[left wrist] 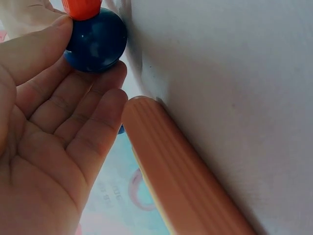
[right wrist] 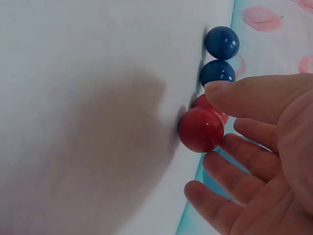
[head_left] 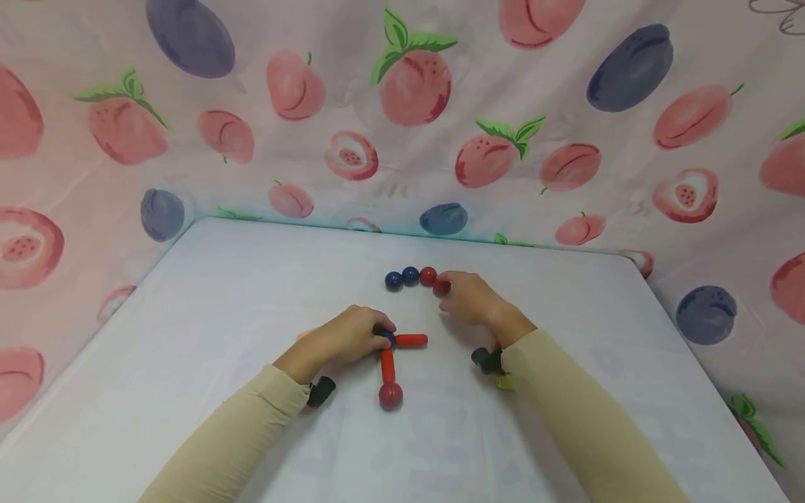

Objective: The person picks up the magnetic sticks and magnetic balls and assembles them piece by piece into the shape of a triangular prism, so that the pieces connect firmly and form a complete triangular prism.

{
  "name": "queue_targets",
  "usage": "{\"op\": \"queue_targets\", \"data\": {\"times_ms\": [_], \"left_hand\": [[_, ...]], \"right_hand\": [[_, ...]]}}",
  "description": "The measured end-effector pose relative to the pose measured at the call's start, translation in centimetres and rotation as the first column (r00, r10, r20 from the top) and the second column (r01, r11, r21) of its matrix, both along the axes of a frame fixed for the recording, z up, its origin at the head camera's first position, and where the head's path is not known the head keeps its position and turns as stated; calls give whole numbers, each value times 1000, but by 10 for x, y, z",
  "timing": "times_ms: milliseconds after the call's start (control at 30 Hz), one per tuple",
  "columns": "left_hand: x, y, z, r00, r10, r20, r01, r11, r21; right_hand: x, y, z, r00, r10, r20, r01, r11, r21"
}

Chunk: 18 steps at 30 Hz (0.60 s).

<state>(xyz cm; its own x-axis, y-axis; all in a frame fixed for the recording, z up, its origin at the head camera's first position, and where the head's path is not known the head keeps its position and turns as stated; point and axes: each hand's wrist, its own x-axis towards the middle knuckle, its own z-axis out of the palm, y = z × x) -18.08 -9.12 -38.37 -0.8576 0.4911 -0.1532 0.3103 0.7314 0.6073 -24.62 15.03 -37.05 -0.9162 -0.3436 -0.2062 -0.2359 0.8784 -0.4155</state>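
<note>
Pinching blue ball (left wrist: 99,43), left hand (head_left: 352,335) partly hides it, head view.

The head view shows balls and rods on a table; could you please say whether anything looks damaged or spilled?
Nothing stands out: the row of balls by the right hand and the red rods meeting at the blue ball in the left hand look intact, with no visible spill.

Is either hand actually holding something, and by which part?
The left hand holds a blue ball that touches red rods, gripping the ball's sides. The right hand is at a red ball; whether it grips that cannot be told.
</note>
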Motion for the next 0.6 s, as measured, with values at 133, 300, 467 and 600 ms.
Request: {"op": "queue_targets", "data": {"times_ms": [133,300,467,600], "left_hand": [[0,0,1,1000,1,7,-1,1000,3],[0,1,0,1000,14,6,-14,1000,-3],[1,1,0,1000,16,5,-16,1000,-5],[1,1,0,1000,17,8,-17,1000,0]], "right_hand": [[0,-2,-3,999,-10,-38,10,1000,-2],[4,0,-6,1000,2,-31,-2,1000,12],[12,3,-7,999,18,36,-19,999,26],[20,6,-7,998,17,59,-19,999,30]]}}
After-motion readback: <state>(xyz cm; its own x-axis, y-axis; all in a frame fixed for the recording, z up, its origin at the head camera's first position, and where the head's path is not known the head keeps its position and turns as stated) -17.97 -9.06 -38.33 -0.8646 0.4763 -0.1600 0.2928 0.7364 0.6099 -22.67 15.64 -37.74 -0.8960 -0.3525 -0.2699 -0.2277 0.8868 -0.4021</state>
